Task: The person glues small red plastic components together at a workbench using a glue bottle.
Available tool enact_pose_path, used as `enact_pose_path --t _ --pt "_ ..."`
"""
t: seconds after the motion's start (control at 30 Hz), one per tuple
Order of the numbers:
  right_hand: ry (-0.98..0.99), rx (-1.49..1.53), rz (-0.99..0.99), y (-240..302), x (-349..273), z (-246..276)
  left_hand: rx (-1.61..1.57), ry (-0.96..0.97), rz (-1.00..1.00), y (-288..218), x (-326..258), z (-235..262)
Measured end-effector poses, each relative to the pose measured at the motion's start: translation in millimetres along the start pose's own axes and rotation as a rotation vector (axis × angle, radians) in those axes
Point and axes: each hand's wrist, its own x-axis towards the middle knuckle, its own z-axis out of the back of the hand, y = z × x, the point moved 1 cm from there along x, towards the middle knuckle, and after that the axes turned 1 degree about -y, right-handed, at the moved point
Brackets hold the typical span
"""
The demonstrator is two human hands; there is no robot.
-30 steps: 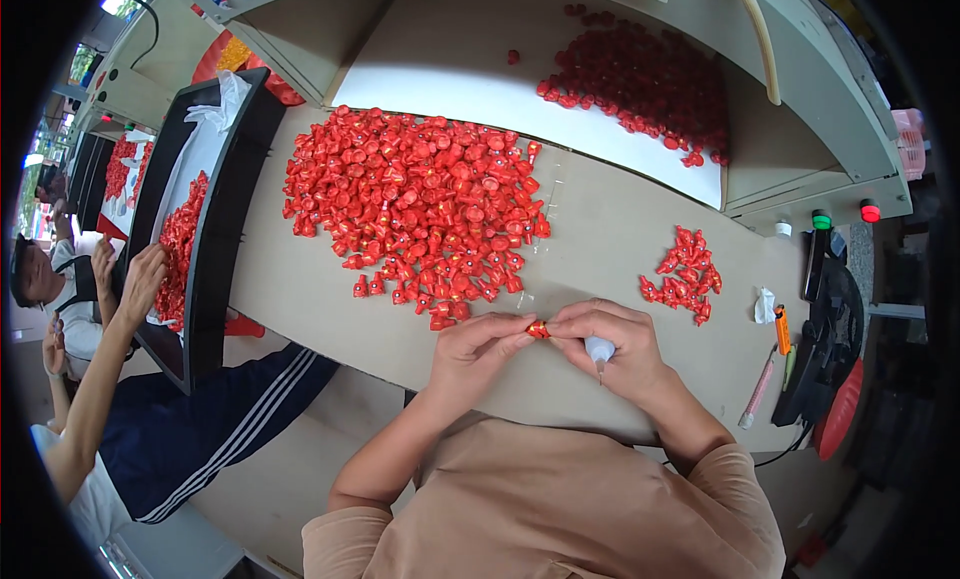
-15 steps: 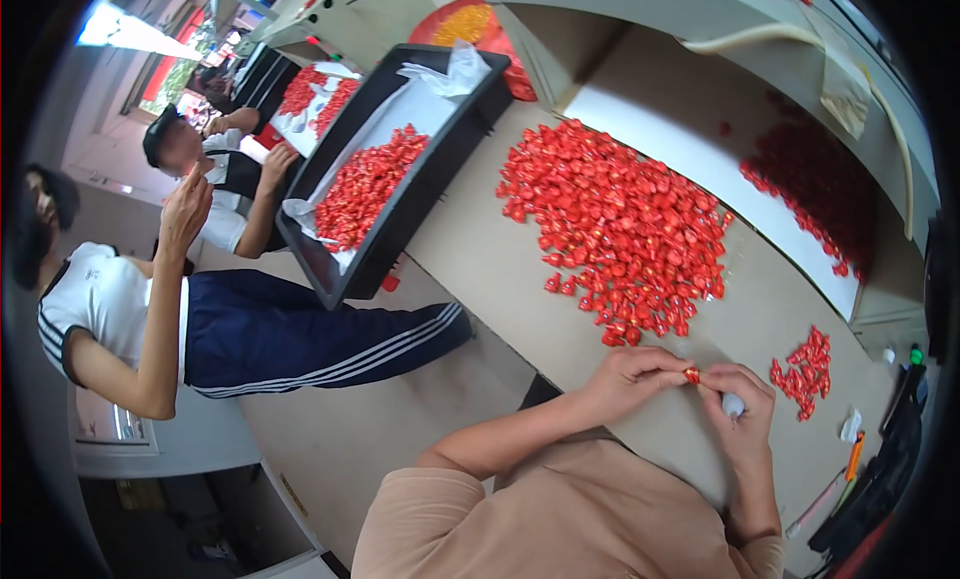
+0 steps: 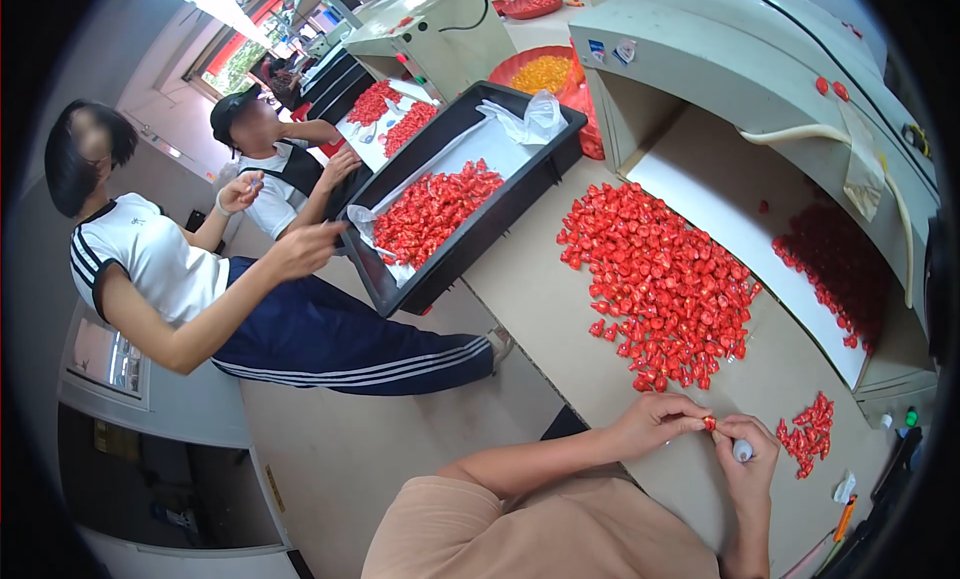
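Between my two hands, over the near part of the table, is a small shiny red piece (image 3: 709, 423) with a glint of gold. My left hand (image 3: 648, 426) pinches it from the left with thumb and fingertips. My right hand (image 3: 752, 469) meets it from the other side, fingers closed, and also clasps a whitish round-ended object (image 3: 742, 450) whose kind I cannot make out. Just beyond my hands spreads a large pile of similar red pieces (image 3: 665, 289). A smaller group of red pieces (image 3: 808, 435) lies to the right of my right hand.
A black tray (image 3: 490, 224) lined with white sheeting holds more red pieces at the table's left end. Along the right stands a grey hood (image 3: 720, 79) with a pale hose (image 3: 800, 132). An orange pen (image 3: 846, 517) lies near right. Two people (image 3: 160, 269) are at the left.
My view has shifted, so the scene sits lower and farther right. The standing person has lowered a raised hand toward the tray. My hands keep their pinch on the red piece.
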Motion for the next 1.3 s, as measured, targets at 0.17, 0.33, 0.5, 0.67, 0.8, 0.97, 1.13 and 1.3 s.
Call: enact_pose_path --t 0.17,0.33,0.5,0.67,0.8,0.97,1.13,1.3 --pt "0.033 0.017 -0.052 0 -4 2 -0.053 0.001 0.055 -9 -2 0" --pt "0.038 0.016 -0.069 -2 -5 3 -0.049 0.001 0.068 -10 -3 -2" --pt "0.005 -0.065 0.043 1 -2 12 -0.008 0.024 0.016 -5 7 -8" --pt "0.108 -0.011 0.002 3 6 3 0.022 -0.042 0.066 -6 -4 5" --pt "0.097 -0.009 0.014 -6 3 7 -0.082 -0.040 0.079 -2 0 0" --pt "0.100 -0.031 0.048 -6 -2 7 -0.084 -0.061 0.066 0 -3 -4" --pt "0.031 0.013 -0.062 -4 -6 6 -0.030 0.002 0.018 -11 -2 -3" --pt "0.044 0.012 -0.048 0 -3 1 -0.031 0.000 0.050 -6 -3 0"
